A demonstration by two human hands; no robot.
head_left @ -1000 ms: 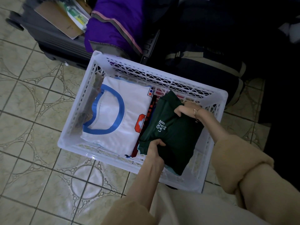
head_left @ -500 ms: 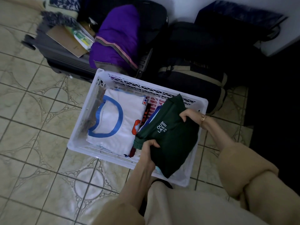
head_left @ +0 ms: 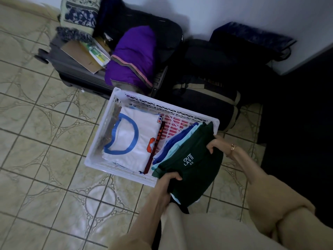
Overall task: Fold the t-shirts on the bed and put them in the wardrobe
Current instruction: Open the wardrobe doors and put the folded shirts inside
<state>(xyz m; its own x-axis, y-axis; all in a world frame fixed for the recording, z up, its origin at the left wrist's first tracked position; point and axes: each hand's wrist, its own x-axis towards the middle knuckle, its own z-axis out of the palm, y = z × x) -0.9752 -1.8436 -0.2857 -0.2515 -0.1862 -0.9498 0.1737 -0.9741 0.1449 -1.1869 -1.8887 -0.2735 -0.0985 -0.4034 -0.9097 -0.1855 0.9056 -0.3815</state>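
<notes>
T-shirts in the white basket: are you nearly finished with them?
Folding looks done: a white t-shirt lies folded in the basket. In hand: the left hand and right hand grip a folded stack topped by a green t-shirt. Left: the wardrobe, not in view.

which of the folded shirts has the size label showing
The dark green t-shirt on top of the stack gripped by both hands; white "XS" lettering shows on it. The white t-shirt in the basket shows only a blue collar ring.
</notes>
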